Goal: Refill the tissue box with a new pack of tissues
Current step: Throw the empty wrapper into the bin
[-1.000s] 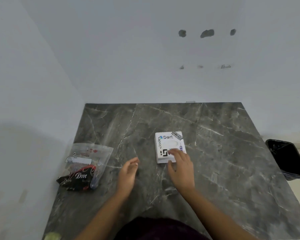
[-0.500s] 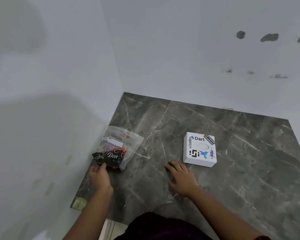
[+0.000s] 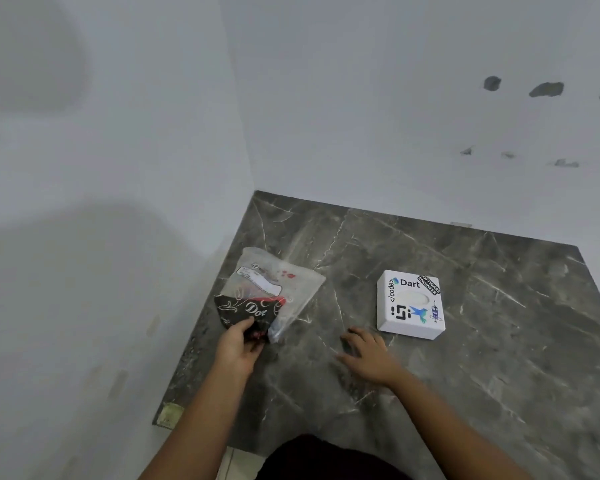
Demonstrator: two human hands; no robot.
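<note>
Now the left hand pinches the near end of the pack, left of centre.
Right hand lies flat and spread on the table, holding nothing; the box sits just beyond it, right of centre, untouched.

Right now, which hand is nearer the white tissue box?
Right. The right hand rests flat on the table just in front of and to the left of the white tissue box, not touching it. The left hand is further left, gripping the plastic bag.
</note>
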